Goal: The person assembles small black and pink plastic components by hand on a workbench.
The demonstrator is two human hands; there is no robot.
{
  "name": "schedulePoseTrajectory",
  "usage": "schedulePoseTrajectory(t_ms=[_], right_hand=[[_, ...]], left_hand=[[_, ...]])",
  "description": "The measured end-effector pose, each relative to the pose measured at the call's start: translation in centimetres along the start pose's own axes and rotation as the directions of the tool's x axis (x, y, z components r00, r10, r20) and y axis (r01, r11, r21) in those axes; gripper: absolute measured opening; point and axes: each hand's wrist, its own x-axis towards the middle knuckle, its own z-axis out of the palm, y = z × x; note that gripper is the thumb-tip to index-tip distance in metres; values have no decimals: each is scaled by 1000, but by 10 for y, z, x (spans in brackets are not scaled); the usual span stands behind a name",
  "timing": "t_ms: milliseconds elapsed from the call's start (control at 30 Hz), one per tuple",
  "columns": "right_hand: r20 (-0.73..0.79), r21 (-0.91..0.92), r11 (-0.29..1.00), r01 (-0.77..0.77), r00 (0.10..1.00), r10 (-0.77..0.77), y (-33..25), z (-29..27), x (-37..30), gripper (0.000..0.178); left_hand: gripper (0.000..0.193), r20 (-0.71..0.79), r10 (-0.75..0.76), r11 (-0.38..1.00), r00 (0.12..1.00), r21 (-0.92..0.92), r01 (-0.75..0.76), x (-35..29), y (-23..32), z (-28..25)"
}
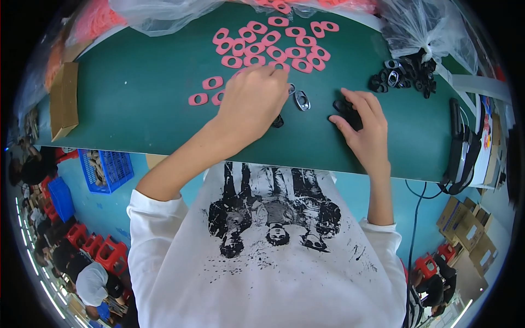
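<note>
The left hand (252, 101) lies knuckles-up on a green table (136, 104), fingers curled down at the near edge of a spread of pink oval gaskets (273, 46); what the fingertips pinch cannot be told. The table fills the upper half of the view, over a light blue floor with a blue crate (106, 169) at 8 o'clock and red stools (98, 246) lower left. Clear plastic bags (426, 27) sit at 1 o'clock above a heap of black parts (404, 74). A cardboard piece (64, 98) lies at 9 o'clock. The right hand (363, 128) rests at 3 o'clock of the left, half closed over a small black part (347, 109). Between the hands a silver oval ring (301, 100) lies flat, its long axis pointing roughly 11 to 5 o'clock.
</note>
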Motion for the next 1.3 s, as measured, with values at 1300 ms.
schedulePoseTrajectory(t_ms=[1300], right_hand=[[174,43,999,7,985,-14,6,5,42,30]], left_hand=[[37,-23,4,990,1000,143,-1,3,19,22]])
